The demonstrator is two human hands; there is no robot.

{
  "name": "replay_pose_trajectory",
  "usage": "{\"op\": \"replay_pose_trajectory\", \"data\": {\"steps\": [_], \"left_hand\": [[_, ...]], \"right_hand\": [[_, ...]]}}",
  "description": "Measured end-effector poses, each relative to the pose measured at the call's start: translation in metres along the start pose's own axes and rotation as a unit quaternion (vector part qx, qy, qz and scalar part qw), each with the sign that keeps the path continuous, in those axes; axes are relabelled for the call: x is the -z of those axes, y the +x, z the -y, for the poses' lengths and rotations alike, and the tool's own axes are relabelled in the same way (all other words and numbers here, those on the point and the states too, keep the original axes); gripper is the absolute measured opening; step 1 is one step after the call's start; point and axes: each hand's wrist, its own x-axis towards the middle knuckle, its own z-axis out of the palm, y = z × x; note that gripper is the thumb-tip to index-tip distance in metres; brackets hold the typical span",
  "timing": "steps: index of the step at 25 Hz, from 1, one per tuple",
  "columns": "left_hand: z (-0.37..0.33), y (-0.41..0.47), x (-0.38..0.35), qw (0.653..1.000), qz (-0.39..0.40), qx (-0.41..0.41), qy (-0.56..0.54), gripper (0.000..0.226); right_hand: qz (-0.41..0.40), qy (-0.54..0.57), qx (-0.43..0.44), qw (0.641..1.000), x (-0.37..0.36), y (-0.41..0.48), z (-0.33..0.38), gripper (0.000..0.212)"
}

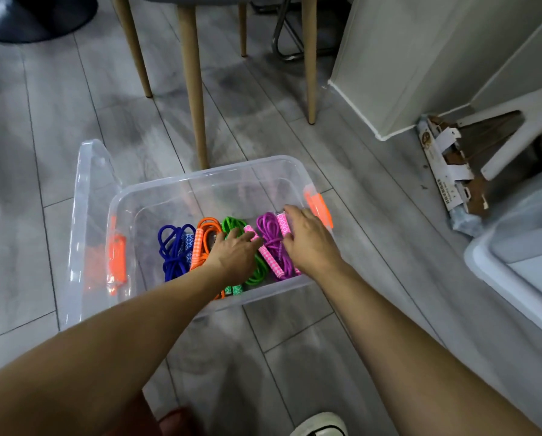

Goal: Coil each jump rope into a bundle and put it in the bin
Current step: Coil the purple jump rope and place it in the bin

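A clear plastic bin with orange latches stands on the floor. Inside lie several coiled jump ropes side by side: a blue bundle, an orange bundle, a green bundle and a purple bundle with pink patterned handles. My left hand rests flat over the orange and green bundles, fingers straight toward the pink handle. My right hand lies over the right side of the purple bundle, fingers extended against its pink handles near the bin's right wall.
The bin's clear lid leans against its left side. Wooden chair legs stand just behind the bin. A white cabinet corner and flattened cardboard are at right, another clear container at far right. My shoe is at the bottom.
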Motion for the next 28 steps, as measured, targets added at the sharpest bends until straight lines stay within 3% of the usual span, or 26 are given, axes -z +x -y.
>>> {"op": "replay_pose_trajectory", "data": {"steps": [6,10,17,28], "left_hand": [[-0.057,-0.037,0.083,0.986,-0.16,-0.033,-0.041,0.033],[-0.114,-0.074,0.138,0.964,-0.241,-0.09,-0.074,0.032],[-0.237,-0.14,0.212,0.942,-0.266,-0.188,-0.08,0.048],[-0.445,-0.235,0.241,0.879,-0.291,-0.368,-0.083,0.036]], "right_hand": [[-0.111,-0.062,0.017,0.992,0.07,-0.061,0.007,0.041],[-0.155,-0.073,-0.028,0.985,0.128,-0.111,-0.002,0.046],[-0.223,-0.115,-0.115,0.961,0.241,-0.229,-0.033,0.058],[-0.311,-0.133,-0.259,0.905,0.32,-0.451,-0.114,0.055]]}}
